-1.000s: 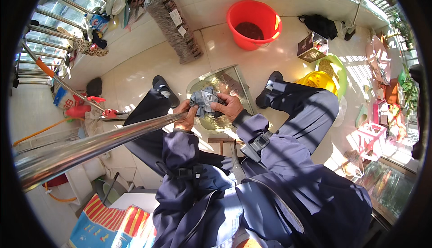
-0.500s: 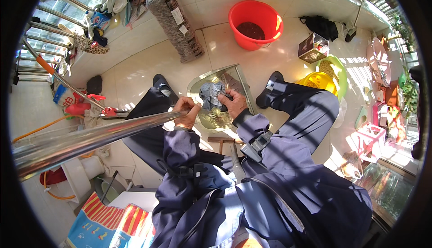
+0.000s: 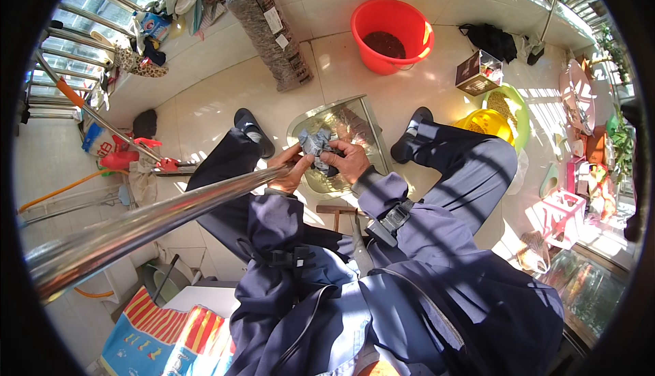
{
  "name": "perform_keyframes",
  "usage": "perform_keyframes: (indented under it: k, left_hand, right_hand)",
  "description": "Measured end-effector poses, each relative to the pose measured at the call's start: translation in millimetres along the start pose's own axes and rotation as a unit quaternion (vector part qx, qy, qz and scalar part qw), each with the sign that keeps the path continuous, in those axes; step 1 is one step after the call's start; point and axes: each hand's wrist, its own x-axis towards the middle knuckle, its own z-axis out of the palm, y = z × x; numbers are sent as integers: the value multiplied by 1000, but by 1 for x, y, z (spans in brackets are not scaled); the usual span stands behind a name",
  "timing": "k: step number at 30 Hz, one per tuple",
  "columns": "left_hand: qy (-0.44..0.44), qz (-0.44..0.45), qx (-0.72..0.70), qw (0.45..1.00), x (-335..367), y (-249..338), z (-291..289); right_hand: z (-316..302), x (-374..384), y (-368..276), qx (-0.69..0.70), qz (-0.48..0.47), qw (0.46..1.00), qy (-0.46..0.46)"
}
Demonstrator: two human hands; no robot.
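Sunlit floor (image 3: 205,120), see-thru tray (image 3: 326,186) on it; from here, L hand (image 3: 288,177) & R hand (image 3: 353,162) pinch grey bundle (image 3: 316,143) btwn them over tray, prob. both sides for steadiness.

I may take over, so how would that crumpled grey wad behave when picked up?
The grey wad is probably soft and floppy, given its many creases. It may be light: the right hand seems to pinch its side. Its uneven shape makes rolling unlikely.
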Motion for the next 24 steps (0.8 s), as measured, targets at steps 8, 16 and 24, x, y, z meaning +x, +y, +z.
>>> perform_keyframes:
  k: [8,16,24]
  left_hand:
    - [-64,3,32,997,-1,6,-8]
    - [-54,-26,31,998,-1,16,-6]
    - [8,-29,-42,999,1,4,3]
  right_hand:
    - [-11,10,6,65,126,986,-90]
    - [-3,8,4,99,50,990,-86]
    - [-7,9,7,17,51,999,-3]
